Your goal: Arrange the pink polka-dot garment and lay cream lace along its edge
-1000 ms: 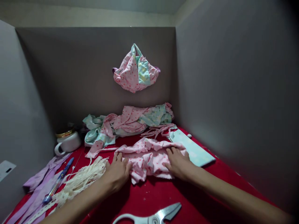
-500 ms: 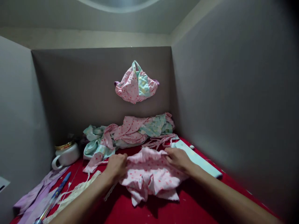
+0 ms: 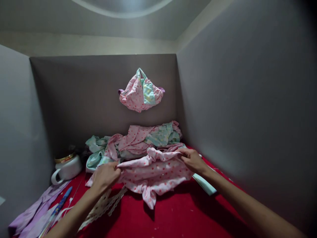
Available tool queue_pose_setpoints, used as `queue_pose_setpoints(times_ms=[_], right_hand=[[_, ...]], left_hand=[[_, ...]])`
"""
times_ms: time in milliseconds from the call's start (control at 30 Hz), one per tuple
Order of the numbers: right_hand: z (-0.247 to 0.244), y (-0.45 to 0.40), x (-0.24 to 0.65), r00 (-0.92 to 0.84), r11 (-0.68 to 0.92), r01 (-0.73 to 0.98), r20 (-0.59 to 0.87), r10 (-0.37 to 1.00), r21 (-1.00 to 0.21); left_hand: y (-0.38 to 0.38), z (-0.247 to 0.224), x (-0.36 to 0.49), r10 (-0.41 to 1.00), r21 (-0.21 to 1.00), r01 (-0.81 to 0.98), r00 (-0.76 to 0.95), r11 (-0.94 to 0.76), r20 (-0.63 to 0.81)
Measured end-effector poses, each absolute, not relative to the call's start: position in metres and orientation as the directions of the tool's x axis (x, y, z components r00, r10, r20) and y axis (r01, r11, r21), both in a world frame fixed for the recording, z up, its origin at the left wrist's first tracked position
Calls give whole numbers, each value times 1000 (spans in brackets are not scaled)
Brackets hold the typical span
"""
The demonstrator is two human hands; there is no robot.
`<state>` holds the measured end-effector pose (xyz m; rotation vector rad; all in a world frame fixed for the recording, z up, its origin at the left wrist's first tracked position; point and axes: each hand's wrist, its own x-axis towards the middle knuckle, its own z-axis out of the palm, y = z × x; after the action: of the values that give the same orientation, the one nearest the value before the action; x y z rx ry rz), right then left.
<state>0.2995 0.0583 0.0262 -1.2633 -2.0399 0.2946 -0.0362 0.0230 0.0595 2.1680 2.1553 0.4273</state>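
A pink dotted piece of fabric (image 3: pixel 158 172) is stretched between my two hands, above the red cloth. My left hand (image 3: pixel 106 175) is closed on its left upper edge, and my right hand (image 3: pixel 192 159) pinches the right upper corner. The upper edge looks bunched in the middle, and a gathered point hangs down at the lower front. Behind it lies a heap of pink dotted and mint green fabric (image 3: pixel 138 140). Cream lace trim (image 3: pixel 101 206) lies beneath and beside my left forearm, which hides part of it.
A small pink and mint sewn piece (image 3: pixel 140 92) hangs on the grey back panel. At left are a white mug (image 3: pixel 70 168), lilac fabric (image 3: pixel 37 208) and a blue pen (image 3: pixel 63 198). A pale flat strip (image 3: pixel 204 184) lies partly under my right forearm. Grey panels (image 3: pixel 247 99) enclose the sides.
My hands have moved apart, the left one farther left, and the pink fabric is pulled wider and lifted slightly. Its lower edge now hangs in a gathered point. The view has shifted slightly.
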Motion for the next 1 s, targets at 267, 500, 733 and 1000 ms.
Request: queue_pose_setpoints(times_ms=[267,500,733,1000], right_hand=[[38,43,285,-332,510,753,428,840,-416],[28,58,277,-427,539,815,410,806,-211],[23,66,307,-464,602,771,464,755,-207],[47,69,303,-463,615,736,454,761,-281]], left_hand=[[21,43,8,895,20,931,344,-365,283],[33,45,-7,860,-148,897,441,-416,256],[27,52,-35,844,-186,911,411,-368,346],[44,60,-30,853,-85,925,375,-371,362]])
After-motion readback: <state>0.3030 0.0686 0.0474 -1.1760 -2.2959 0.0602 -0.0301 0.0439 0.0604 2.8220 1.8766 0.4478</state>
